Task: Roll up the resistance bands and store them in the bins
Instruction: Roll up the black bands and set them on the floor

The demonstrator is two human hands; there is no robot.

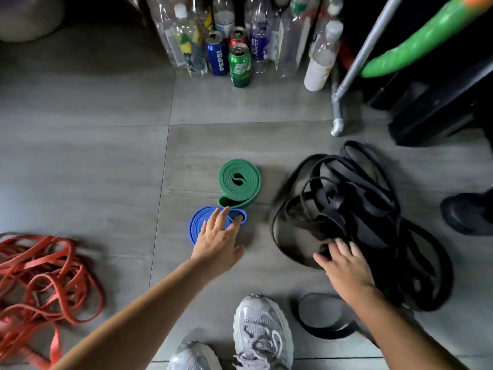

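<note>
Loops of red band (40,276) lie heaped on the floor (93,156) at my far left, loose and unrolled, well apart from everything else. Next comes the blue roll (197,225), coiled flat. My left hand (216,244) lies over it with fingers spread and nearly straight, pressing rather than gripping. Its tail end bulges out on the right, just beside the green roll (238,182), whose own outer lap stands out loose.

I judge these bands light, soft and rubbery, grippy on tile and eager to uncoil. Each roll wants pinching across its whole width so the outer lap is trapped.

Near my pale shoe (262,332) sits a black roll (320,316). My right hand (344,265) rests flat and splayed on the near edge of the black tangle (360,209), holding nothing that I can see. That heap will likely drag and snag, so I should lift one strand clear.

Bare tile opens beyond the rolls, up to the cans and bottles (240,49). A metal pole (354,62) and a dark shoe (466,212) crowd the right. No bin shows anywhere.
</note>
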